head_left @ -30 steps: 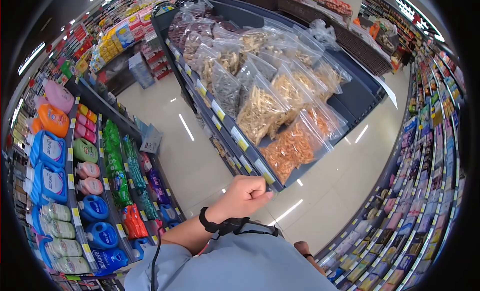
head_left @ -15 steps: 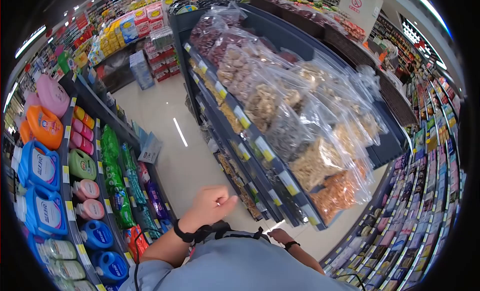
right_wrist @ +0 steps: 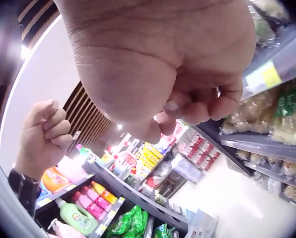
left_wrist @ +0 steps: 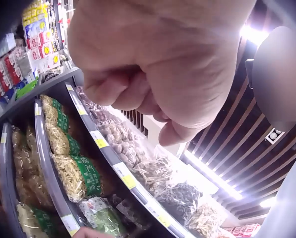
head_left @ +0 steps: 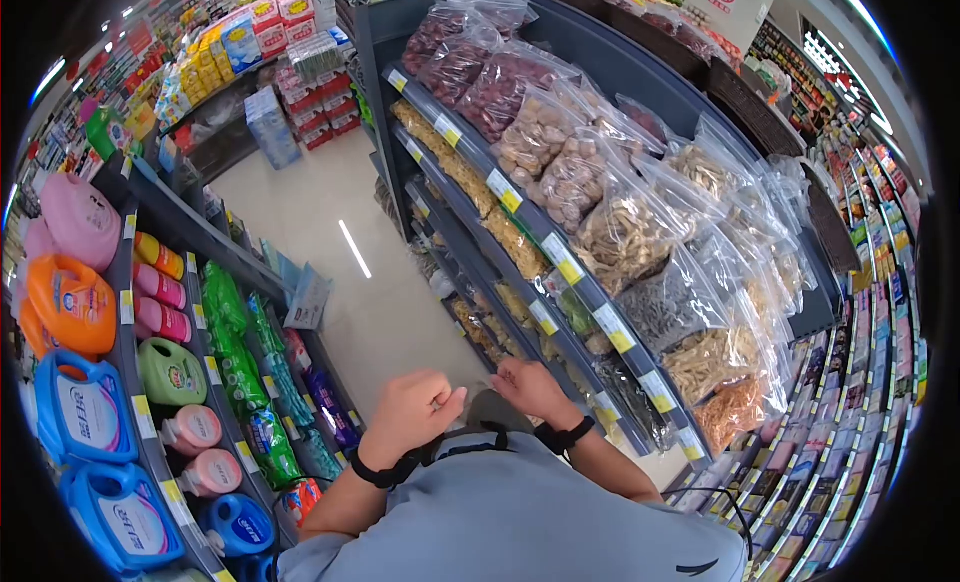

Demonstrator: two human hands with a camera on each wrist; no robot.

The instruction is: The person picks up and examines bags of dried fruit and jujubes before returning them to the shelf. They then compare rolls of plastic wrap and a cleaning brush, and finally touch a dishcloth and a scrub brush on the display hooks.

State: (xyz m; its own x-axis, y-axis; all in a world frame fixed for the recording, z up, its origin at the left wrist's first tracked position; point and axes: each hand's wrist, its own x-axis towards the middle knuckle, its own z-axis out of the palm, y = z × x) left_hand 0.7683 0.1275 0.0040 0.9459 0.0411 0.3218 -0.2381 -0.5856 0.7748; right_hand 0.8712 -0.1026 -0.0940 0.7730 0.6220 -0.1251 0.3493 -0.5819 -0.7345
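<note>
My left hand [head_left: 412, 412] is raised in front of the body, its fingers loosely curled with nothing in them. My right hand [head_left: 532, 389] is close beside it on the right, also loosely curled and holding nothing. Both wrists wear black bands. Nearest to the hands stands a dark tiered shelf unit [head_left: 600, 317], its top loaded with clear zip bags. Among these are bags of dried red dates [head_left: 515, 87], a bag of pale dried strips [head_left: 635, 232] and a bag of small orange dried pieces [head_left: 735, 412]. Packs with green labels [left_wrist: 86, 176] lie on a lower tier.
On the left, a shelf holds blue detergent jugs [head_left: 85, 407], an orange jug [head_left: 70, 304] and green bags [head_left: 228, 327]. Pale tiled floor [head_left: 335, 272] runs between the shelves. Stacked cartons [head_left: 270, 127] stand at the aisle's far end. More packed shelves [head_left: 850, 402] curve along the right.
The view has moved along the aisle, with the bagged goods shifting right. My right hand has risen from low at the body's side to beside the left hand. Neither has taken hold of anything.
</note>
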